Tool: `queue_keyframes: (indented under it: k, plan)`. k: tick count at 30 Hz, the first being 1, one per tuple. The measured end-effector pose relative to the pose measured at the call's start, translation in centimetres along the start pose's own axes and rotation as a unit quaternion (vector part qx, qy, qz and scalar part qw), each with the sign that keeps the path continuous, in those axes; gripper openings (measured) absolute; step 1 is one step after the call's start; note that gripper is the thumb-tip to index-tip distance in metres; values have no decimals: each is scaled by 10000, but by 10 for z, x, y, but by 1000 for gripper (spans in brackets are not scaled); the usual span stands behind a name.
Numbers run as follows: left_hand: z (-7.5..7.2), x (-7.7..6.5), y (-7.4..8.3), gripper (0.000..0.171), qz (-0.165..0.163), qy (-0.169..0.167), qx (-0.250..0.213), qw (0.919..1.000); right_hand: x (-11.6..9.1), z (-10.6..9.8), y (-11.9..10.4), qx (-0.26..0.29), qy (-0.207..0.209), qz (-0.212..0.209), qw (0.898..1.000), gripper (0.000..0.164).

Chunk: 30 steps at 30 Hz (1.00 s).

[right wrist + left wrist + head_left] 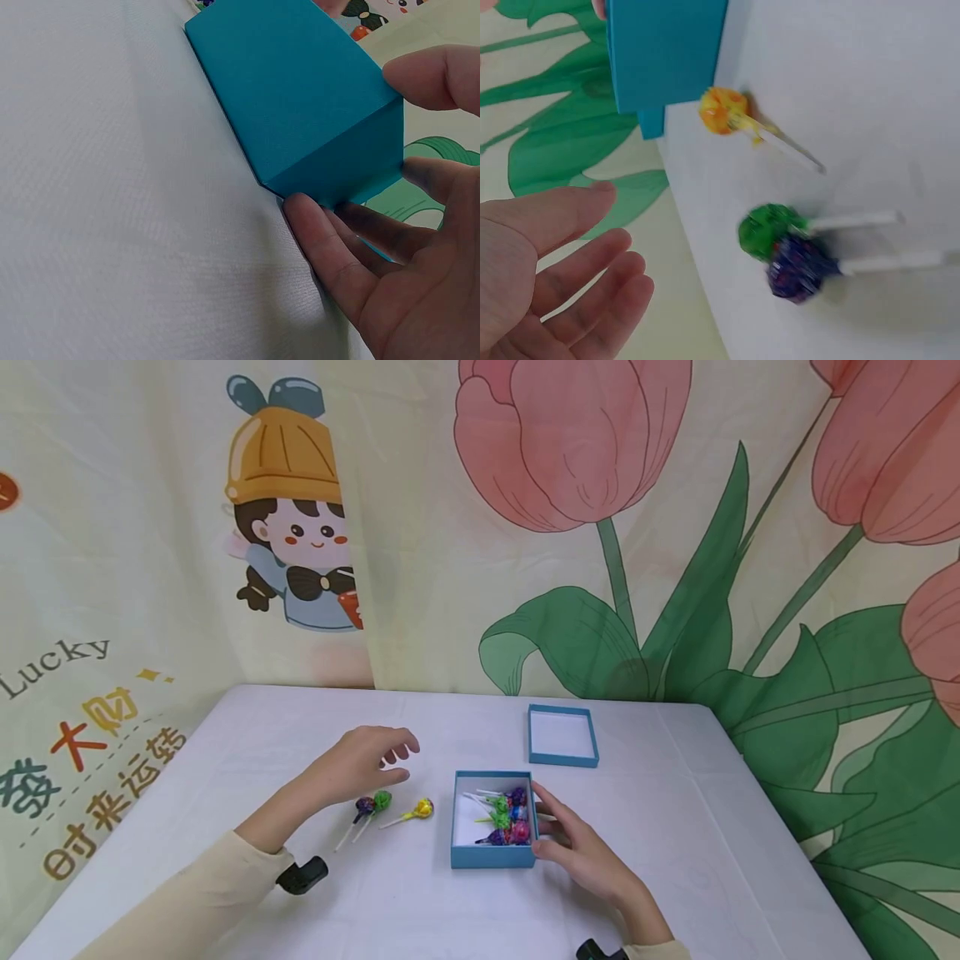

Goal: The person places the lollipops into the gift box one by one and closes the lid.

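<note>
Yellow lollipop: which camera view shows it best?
The left wrist view: the yellow lollipop appears largest there, with nothing covering it. The head view shows it whole but small, beside the blue box. The right wrist view does not show it.

The open-topped blue box (492,857) stood held by the right hand (588,847); wrapped lollipops (517,814) lay inside, heads towards it. Near the left hand (363,764) lay a green lollipop (383,799) touching a purple lollipop (365,806), a yellow lollipop (424,808) apart.
</note>
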<state>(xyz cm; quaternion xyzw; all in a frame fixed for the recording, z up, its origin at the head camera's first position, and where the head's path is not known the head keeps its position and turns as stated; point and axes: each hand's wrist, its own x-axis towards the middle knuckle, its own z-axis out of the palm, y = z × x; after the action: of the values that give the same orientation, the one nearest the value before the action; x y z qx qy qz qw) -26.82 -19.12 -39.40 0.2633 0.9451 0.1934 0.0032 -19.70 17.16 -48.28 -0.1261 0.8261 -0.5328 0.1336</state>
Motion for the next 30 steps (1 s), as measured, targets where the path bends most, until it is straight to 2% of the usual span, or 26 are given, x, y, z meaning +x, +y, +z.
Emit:
queue_keyframes:
  k: [9,18,30]
  plan:
    - [0,-26,-28,31,-296,-22,-111,9995,0,-1,0,-14,4,-20,10000,80]
    - [6,-48,-42,34,-511,-223,-328,9979,1,-1,2,-34,10,6,10000,81]
    - [23,-56,-51,33,-757,-471,-502,9948,2,-2,2,11,10,0,10000,81]
